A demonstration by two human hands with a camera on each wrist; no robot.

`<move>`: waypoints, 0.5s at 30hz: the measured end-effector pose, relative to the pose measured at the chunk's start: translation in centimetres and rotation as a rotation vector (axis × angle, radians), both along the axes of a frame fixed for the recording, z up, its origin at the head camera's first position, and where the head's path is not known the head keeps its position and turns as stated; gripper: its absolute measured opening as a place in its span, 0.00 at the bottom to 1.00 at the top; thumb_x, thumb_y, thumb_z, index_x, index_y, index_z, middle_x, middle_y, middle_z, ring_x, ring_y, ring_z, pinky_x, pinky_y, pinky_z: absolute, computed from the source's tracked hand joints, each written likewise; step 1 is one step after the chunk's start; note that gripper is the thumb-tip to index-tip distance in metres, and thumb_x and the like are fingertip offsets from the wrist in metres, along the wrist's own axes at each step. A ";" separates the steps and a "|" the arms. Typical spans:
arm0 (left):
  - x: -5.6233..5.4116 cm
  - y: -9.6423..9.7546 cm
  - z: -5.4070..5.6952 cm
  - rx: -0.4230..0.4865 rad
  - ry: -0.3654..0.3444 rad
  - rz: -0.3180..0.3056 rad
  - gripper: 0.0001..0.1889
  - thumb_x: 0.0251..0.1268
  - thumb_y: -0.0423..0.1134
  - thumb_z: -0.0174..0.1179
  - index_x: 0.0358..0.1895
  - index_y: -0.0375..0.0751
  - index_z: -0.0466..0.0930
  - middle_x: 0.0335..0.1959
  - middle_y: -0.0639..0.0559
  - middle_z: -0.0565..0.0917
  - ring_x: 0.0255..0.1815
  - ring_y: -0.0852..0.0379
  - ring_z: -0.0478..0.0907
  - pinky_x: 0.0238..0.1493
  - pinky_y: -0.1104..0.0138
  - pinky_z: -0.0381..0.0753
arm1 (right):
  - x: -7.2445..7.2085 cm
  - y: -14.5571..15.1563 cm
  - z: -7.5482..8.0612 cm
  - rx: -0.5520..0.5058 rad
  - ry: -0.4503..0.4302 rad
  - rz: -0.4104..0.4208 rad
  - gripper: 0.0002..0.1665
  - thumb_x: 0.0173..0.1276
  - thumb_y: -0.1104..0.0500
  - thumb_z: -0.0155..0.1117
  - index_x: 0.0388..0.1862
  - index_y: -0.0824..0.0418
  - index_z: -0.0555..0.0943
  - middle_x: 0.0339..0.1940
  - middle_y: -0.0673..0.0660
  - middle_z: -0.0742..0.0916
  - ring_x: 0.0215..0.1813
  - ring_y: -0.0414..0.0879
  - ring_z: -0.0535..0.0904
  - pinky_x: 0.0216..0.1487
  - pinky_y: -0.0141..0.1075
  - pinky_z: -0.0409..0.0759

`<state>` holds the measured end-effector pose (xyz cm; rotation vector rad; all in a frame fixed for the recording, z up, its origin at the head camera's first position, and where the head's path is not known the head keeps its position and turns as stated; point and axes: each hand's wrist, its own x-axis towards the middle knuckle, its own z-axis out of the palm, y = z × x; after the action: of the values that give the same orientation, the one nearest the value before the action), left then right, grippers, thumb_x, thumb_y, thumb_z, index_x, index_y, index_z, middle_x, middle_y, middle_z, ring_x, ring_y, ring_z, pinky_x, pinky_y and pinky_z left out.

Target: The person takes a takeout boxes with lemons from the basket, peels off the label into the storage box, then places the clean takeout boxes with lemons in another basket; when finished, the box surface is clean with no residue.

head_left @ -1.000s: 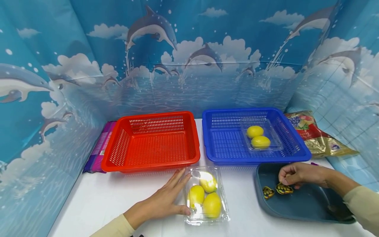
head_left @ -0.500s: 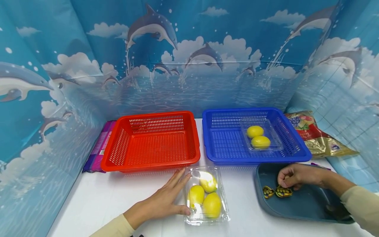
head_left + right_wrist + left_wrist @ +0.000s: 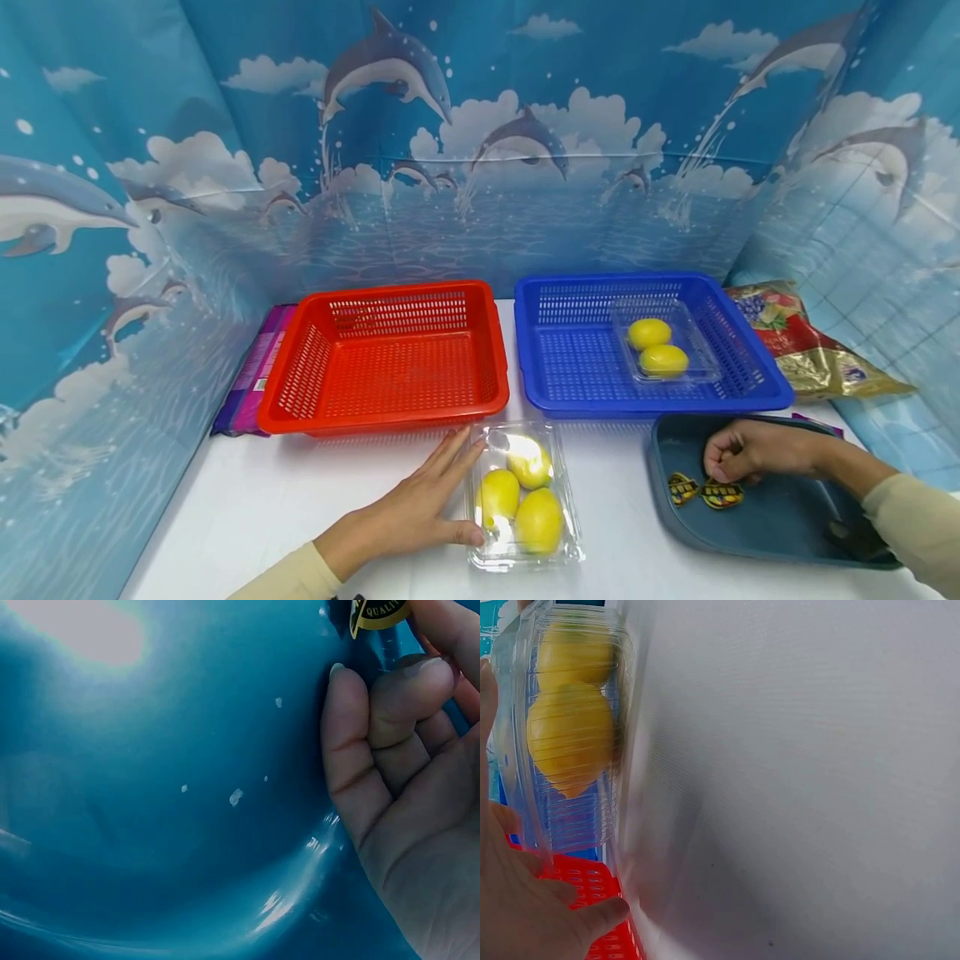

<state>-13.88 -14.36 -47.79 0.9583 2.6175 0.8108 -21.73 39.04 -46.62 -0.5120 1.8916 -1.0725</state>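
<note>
In the head view, my left hand (image 3: 420, 512) lies with fingers spread along the left side of a clear plastic clamshell box (image 3: 566, 521). Three lemons (image 3: 538, 521) show through its lid, which looks closed. My right hand (image 3: 765, 454) reaches into a dark teal tub (image 3: 795, 533). Its curled fingers pinch the upper edge of a black and yellow sticker (image 3: 722, 495). Left of it in the tub is a second similar sticker (image 3: 682, 489). The right wrist view shows the held sticker (image 3: 381, 610) partly, with the word "QUALITY" on it.
Behind stand a red basket (image 3: 397, 375) and a blue basket (image 3: 577, 367), which holds another clear box (image 3: 697, 354) with two lemons (image 3: 649, 333). A purple packet (image 3: 251, 383) lies at left, a gold and red bag (image 3: 817, 346) at right. A patterned curtain (image 3: 450, 225) surrounds the table.
My right hand has shifted slightly within the tub, and the sticker at its fingertips has moved a little nearer the tub's front. The left hand and lemon box stay put.
</note>
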 end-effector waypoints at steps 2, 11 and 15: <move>0.0 0.0 0.0 0.003 -0.004 0.001 0.60 0.55 0.74 0.61 0.84 0.58 0.36 0.86 0.52 0.35 0.85 0.42 0.38 0.76 0.41 0.59 | 0.0 0.1 0.0 -0.001 0.006 0.001 0.11 0.77 0.63 0.57 0.41 0.72 0.81 0.32 0.49 0.83 0.33 0.38 0.77 0.31 0.29 0.76; -0.1 0.0 -0.2 -0.005 0.011 -0.003 0.60 0.55 0.74 0.60 0.84 0.58 0.36 0.86 0.51 0.35 0.85 0.42 0.38 0.76 0.42 0.58 | 0.1 -0.2 -0.1 -0.049 0.038 0.014 0.10 0.76 0.66 0.57 0.40 0.74 0.81 0.30 0.50 0.82 0.31 0.37 0.76 0.28 0.30 0.74; -0.1 0.0 -0.2 -0.002 0.004 -0.006 0.60 0.55 0.74 0.60 0.84 0.58 0.36 0.86 0.51 0.34 0.85 0.42 0.37 0.76 0.42 0.58 | 0.2 -0.3 -0.1 -0.045 0.040 0.012 0.10 0.75 0.66 0.58 0.40 0.74 0.81 0.30 0.49 0.81 0.31 0.37 0.76 0.28 0.30 0.74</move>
<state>-13.95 -14.37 -47.95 0.9677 2.6174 0.8055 -21.57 38.78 -46.68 -0.5736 1.9008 -1.1061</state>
